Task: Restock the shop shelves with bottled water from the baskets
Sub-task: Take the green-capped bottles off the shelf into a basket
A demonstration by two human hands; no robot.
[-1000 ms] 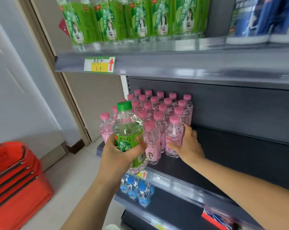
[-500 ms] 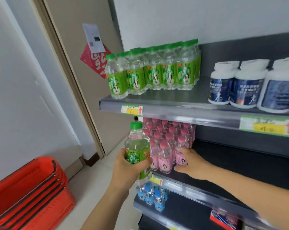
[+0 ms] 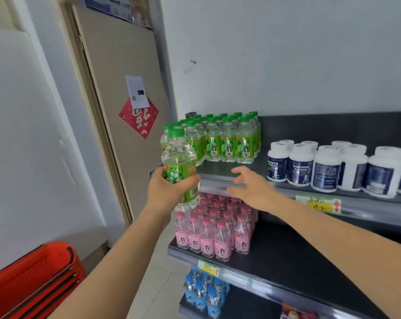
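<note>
My left hand (image 3: 166, 192) grips a clear bottle with a green cap and green lime-soda label (image 3: 178, 165), upright, just left of the top shelf's front edge (image 3: 218, 184). On that shelf stands a block of several matching green-capped bottles (image 3: 224, 140). My right hand (image 3: 252, 188) hovers with fingers spread and holds nothing, in front of the top shelf's edge and above the pink-capped bottles (image 3: 215, 229) on the middle shelf (image 3: 287, 256).
White jars with dark blue labels (image 3: 328, 168) fill the top shelf's right side. Blue-capped bottles (image 3: 204, 292) stand on the lowest shelf. Stacked red baskets (image 3: 34, 286) sit on the floor at lower left. A beige door (image 3: 123, 100) is left of the shelving.
My right hand left the pink-capped bottles and rose to the top shelf's edge, fingers spread. My left hand lifted the green bottle to top-shelf height. The camera tilted up.
</note>
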